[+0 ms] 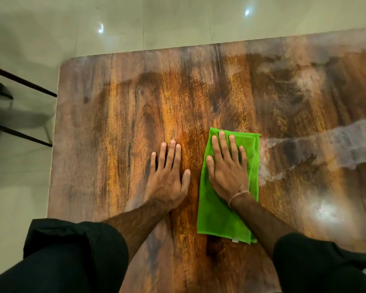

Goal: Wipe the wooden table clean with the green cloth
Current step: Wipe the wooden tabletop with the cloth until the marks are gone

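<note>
The right hand (227, 166) presses the folded cloth (220, 214) flat on the table (118, 123), fingers straight and spread. The left hand (168, 174) rests beside it, fingers flat on bare wood. A pale haze (317, 144) lies just right of the cloth, so even, overlapping strokes that way would suit, palm weight kept level.

One wooden table (135, 102) is counted. On the table one green cloth (216, 218) and two hands are seen: one left hand (167, 180), one right hand (226, 172). Two black sleeves (72, 250) (325, 263) are counted at the table's near edge, and one thread band (238, 194). Left of the table one chair (25, 82) is partly seen; beyond the table, two light glints (101, 28) (247, 12) are counted.
</note>
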